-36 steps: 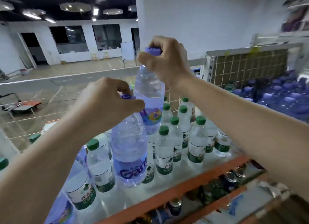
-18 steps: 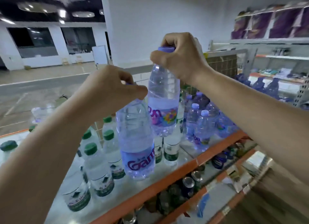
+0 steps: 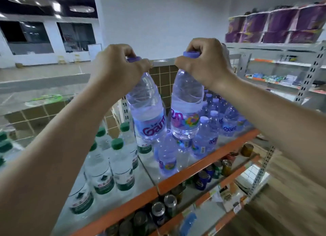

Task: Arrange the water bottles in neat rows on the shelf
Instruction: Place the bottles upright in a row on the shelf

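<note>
My left hand (image 3: 116, 66) grips the purple cap of a large clear bottle (image 3: 147, 110) with a purple label, held in the air above the shelf. My right hand (image 3: 206, 65) grips the cap of a second purple-capped bottle (image 3: 186, 109) beside it, also off the shelf. Below them, several smaller purple-capped bottles (image 3: 204, 139) stand on the right part of the top shelf (image 3: 199, 163). Green-capped bottles (image 3: 121, 161) stand in rows on the left part.
The top shelf has an orange front rail (image 3: 123, 207). Cans (image 3: 158, 211) fill the shelf below. A wire grid back panel (image 3: 164, 80) rises behind the bottles. Another rack on the right carries purple packs (image 3: 275, 24). Wooden floor (image 3: 291, 209) lies at lower right.
Both hands carried their bottles rightward, from over the green-capped rows to above the purple-capped group. The left bottle rose level with the right one. The view swung right.
</note>
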The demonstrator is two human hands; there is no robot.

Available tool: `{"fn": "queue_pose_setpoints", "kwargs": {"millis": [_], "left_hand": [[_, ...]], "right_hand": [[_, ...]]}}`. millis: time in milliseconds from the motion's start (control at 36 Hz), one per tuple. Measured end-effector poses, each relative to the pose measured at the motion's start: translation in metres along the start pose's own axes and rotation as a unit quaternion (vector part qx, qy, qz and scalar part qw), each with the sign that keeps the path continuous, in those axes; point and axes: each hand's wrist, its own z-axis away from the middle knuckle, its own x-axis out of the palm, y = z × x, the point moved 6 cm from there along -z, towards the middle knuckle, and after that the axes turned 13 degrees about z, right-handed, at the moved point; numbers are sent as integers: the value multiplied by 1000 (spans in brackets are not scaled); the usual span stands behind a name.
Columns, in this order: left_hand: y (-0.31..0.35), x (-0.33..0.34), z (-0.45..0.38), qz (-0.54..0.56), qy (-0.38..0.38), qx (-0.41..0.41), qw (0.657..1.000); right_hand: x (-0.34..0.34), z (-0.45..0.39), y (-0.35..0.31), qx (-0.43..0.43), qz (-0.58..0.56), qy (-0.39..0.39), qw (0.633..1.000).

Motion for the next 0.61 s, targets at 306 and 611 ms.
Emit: {"fn": "queue_pose_setpoints", "kwargs": {"millis": [306, 611], "left_hand": [[11, 104, -63, -24, -18, 17, 999], [2, 202, -146, -24, -21, 49, 998]], "right_hand": [[3, -60, 103, 22, 32, 52, 998], [26, -124, 201, 33, 78, 57, 995]]}}
